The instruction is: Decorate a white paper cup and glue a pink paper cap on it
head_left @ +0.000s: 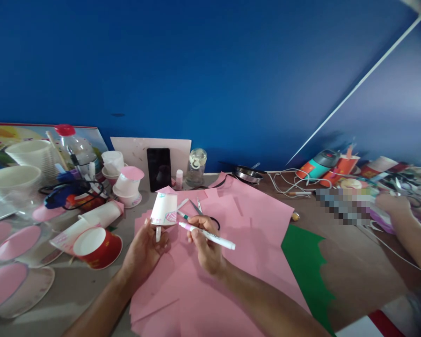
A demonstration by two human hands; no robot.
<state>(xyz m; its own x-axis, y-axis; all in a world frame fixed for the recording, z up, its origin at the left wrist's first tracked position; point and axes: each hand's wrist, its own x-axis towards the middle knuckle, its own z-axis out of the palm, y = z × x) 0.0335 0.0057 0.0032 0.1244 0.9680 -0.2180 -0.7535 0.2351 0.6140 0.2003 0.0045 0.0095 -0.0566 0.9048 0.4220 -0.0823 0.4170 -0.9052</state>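
My left hand (pixel 148 245) grips an upturned white paper cup (pixel 164 206) near its rim. Pink drawn marks run along the cup's lower edge, with a blue mark near the top. A small whitish piece (pixel 158 233), perhaps a cap, shows at the left fingers. Closed around a white marker (pixel 214 238) with a pink band is my right hand (pixel 206 243); the marker's tip points at the cup's right side, and whether it touches I cannot tell. Under both hands lie pink paper sheets (pixel 238 271). Partly hidden behind the right hand are scissors (pixel 199 204).
Left stand stacked cups (pixel 38 157), a red paper cup (pixel 101 248) on its side and a red-capped bottle (pixel 75 145). A phone (pixel 158 168) and glass jar (pixel 197 166) are at the back. Green paper (pixel 305 262) lies right, near another person's hand (pixel 391 203) and cables.
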